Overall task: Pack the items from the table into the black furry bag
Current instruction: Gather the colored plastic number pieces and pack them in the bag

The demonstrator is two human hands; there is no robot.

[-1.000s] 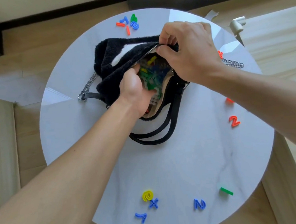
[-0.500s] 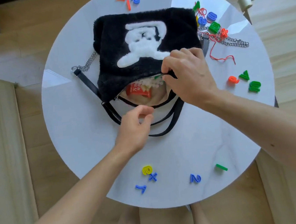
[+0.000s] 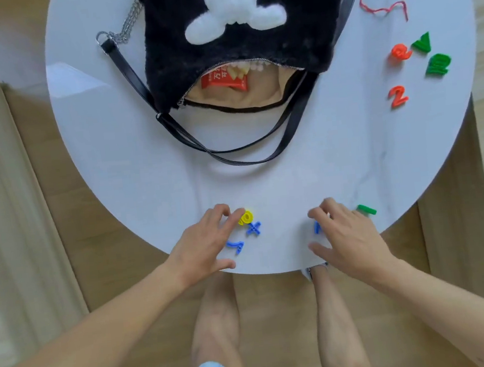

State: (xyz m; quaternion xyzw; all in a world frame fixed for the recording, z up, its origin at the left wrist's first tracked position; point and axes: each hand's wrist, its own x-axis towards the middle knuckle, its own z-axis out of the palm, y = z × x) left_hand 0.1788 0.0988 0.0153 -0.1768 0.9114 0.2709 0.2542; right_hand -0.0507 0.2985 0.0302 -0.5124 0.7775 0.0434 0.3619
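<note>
Both hands are down at the near edge of the round white table (image 3: 306,152), going for the little plastic pieces. The left hand (image 3: 204,245) is spread open with its fingertips (image 3: 235,214) right against the yellow 0 (image 3: 246,218); the blue x (image 3: 253,228) sits just beside that, and another blue piece (image 3: 235,246) lies between thumb and fingers. Nothing gripped yet. The right hand (image 3: 346,236) is also open, fingers curled over a blue piece (image 3: 317,226) that's mostly hidden, so I can't say which character it is. A green bar (image 3: 367,209) lies just past that hand.

The black furry bag (image 3: 180,61) is at the far side, zip mouth gaping toward the person, tan lining showing and a red snack packet (image 3: 224,81) already inside. Its black straps (image 3: 261,148) trail out over the tabletop.

Off to the right there's still an orange piece (image 3: 400,52), a green triangle-ish one (image 3: 422,42), a green chunky one (image 3: 438,64) and an orange 2 (image 3: 398,95).

Handling guess: these look light, rigid and thin, lying flat on a smooth top, so they'll probably skate around. I'd pinch by the edges or rake several into the palm. The bag looks soft and floppy, so its mouth may need holding open.
</note>
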